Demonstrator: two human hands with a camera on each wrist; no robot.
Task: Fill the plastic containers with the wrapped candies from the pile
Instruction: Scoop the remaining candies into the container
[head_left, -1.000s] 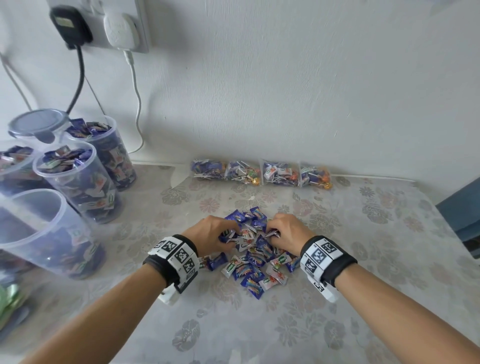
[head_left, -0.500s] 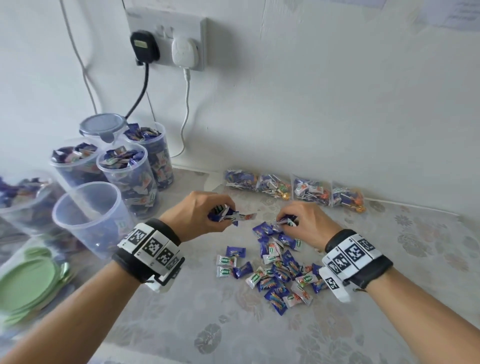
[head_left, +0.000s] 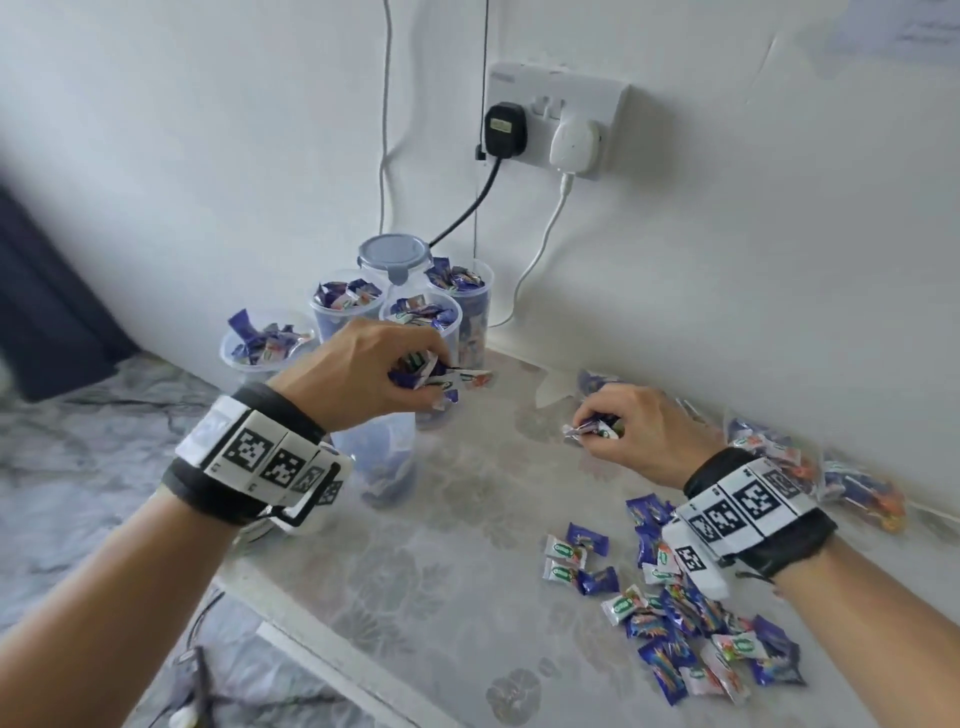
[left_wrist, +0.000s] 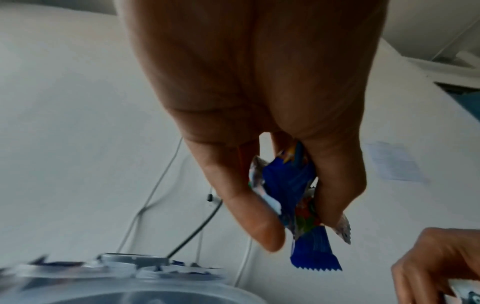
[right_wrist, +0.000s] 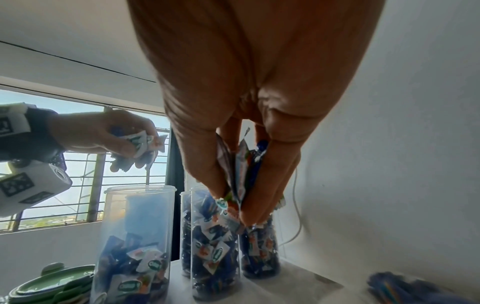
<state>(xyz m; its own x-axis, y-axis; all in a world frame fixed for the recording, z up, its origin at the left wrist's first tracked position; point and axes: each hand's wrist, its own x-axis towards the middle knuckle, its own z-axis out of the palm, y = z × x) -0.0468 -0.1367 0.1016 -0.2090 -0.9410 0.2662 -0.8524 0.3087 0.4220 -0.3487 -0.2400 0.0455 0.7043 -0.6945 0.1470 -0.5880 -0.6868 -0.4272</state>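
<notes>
Six plastic containers (head_left: 384, 457) stand by the wall, maybe more hidden. Left hand (head_left: 358, 371) and right hand (head_left: 641, 434) each squeeze wrapped candies (head_left: 439, 375), now lifted off the pile (head_left: 691, 623).

Ahead of you a white wall (head_left: 727, 260) carries a double socket (head_left: 556, 117) at 12 o'clock, two plugs in it. The table (head_left: 441, 545) wears a grey floral cloth. A barred window (right_wrist: 78, 164) gives daylight at 9 o'clock.
</notes>
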